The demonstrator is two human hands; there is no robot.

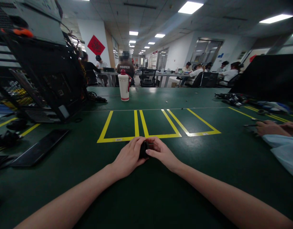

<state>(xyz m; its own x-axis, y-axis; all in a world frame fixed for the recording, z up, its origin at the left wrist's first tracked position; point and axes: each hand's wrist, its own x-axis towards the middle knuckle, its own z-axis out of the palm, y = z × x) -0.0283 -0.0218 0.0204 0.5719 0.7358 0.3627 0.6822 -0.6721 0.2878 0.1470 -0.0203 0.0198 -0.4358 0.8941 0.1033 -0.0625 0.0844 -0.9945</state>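
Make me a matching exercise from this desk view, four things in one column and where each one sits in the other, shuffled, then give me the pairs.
Things:
1. small black object
2. white bottle
3. flat black panel
4. co-worker's hands

Places:
A. lying flat at the left of the green table
B. at the right edge, above a pale sleeve
C. between the left hand and right hand
D. upright beyond the yellow tape boxes

Pairs: 1-C, 2-D, 3-A, 4-B

Green table (208, 165) — yellow tape boxes (139, 125); held object (143, 149) seemingly black.
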